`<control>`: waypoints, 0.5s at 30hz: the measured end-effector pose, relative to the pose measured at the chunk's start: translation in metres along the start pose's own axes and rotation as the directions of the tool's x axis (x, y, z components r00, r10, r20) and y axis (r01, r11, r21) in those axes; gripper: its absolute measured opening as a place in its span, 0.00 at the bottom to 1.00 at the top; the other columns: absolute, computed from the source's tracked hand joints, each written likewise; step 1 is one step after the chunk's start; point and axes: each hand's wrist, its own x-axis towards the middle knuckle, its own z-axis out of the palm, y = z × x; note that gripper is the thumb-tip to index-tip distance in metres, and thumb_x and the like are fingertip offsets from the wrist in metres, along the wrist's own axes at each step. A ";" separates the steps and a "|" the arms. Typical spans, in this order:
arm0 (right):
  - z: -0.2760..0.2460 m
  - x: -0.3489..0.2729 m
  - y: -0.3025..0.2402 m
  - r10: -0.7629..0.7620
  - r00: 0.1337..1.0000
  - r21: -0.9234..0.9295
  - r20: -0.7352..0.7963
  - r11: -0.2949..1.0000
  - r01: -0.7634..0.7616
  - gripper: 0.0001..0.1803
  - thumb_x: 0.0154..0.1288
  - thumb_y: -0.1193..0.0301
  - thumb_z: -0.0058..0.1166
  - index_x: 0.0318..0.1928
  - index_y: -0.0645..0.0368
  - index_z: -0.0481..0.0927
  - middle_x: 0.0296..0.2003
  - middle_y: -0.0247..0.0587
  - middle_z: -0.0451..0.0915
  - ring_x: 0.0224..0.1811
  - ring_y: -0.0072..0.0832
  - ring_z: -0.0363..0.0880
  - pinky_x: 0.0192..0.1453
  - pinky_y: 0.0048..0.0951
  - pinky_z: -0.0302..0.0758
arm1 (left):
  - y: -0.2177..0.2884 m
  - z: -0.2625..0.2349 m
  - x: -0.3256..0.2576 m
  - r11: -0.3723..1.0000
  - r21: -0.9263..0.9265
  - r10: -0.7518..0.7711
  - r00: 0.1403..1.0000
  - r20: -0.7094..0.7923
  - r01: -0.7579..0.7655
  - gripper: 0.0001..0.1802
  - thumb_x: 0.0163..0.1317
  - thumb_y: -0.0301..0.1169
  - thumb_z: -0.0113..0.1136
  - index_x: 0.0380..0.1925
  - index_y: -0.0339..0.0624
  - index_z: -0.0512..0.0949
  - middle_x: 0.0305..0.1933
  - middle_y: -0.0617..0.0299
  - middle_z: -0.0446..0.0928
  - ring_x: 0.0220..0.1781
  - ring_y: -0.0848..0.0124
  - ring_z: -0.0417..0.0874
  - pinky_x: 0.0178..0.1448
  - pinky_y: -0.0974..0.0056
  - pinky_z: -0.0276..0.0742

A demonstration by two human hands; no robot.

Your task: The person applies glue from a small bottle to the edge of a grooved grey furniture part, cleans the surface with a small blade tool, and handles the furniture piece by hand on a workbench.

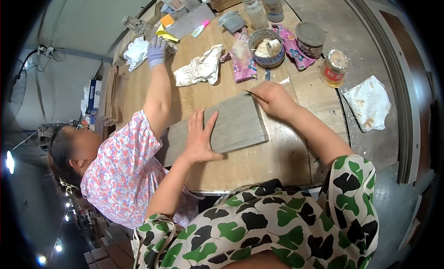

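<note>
Hands are working a grey board (231,125) lying flat on the bench (259,162): left hand (200,140) pressing it down, fingers spread, right hand (274,98) pinching a thin tool (253,94) at its far edge; steady pressure should be helping.

Craft workshop: paste tins (267,47), stained rags (200,66)

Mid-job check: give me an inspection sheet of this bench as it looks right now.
Surface: wooden table, scuffed.
Job's things: grey board lying flat; thin blade tool at its far edge.
Clutter: rags, open tin, lidded jar, bottles, stained cloth.
Hands: left hand flat on board; right hand pinching the tool. A co-worker's gloved hand reaches across the table.
Cables: wires on the far wall.
Surroundings: grey floor, lamps at left.
</note>
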 end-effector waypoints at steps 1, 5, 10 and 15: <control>0.003 0.002 -0.002 -0.028 0.999 0.000 0.034 1.000 0.028 0.08 0.53 0.76 0.54 0.37 0.61 0.79 0.29 0.48 0.79 0.36 0.46 0.77 0.41 0.43 0.75 | 0.001 0.000 0.000 1.000 -0.006 -0.001 1.000 -0.003 0.001 0.70 0.19 0.47 0.78 0.72 0.53 0.55 0.72 0.37 0.46 0.74 0.37 0.45 0.75 0.38 0.42; -0.016 -0.078 -0.046 0.005 0.961 -0.080 0.277 0.997 0.018 0.13 0.51 0.77 0.51 0.40 0.58 0.79 0.29 0.41 0.76 0.36 0.40 0.78 0.39 0.38 0.77 | 0.000 0.005 0.000 1.000 -0.015 0.015 0.999 -0.038 -0.015 0.70 0.19 0.47 0.78 0.72 0.52 0.56 0.72 0.37 0.46 0.74 0.37 0.45 0.75 0.38 0.42; -0.042 -0.034 -0.059 -0.053 0.948 -0.184 0.315 0.976 0.116 0.08 0.55 0.74 0.51 0.37 0.59 0.77 0.32 0.40 0.76 0.40 0.37 0.76 0.41 0.36 0.77 | -0.001 0.005 -0.004 1.000 -0.004 0.009 1.000 -0.028 -0.009 0.69 0.20 0.48 0.78 0.71 0.51 0.56 0.72 0.36 0.46 0.74 0.37 0.45 0.75 0.38 0.42; -0.015 0.030 -0.016 -0.245 0.930 -0.400 0.273 0.851 0.341 0.06 0.51 0.73 0.52 0.30 0.60 0.77 0.29 0.39 0.76 0.40 0.35 0.76 0.39 0.33 0.76 | 0.003 -0.003 0.001 1.000 0.003 0.007 1.000 -0.002 -0.007 0.69 0.21 0.48 0.77 0.71 0.51 0.56 0.72 0.36 0.47 0.74 0.37 0.46 0.76 0.39 0.42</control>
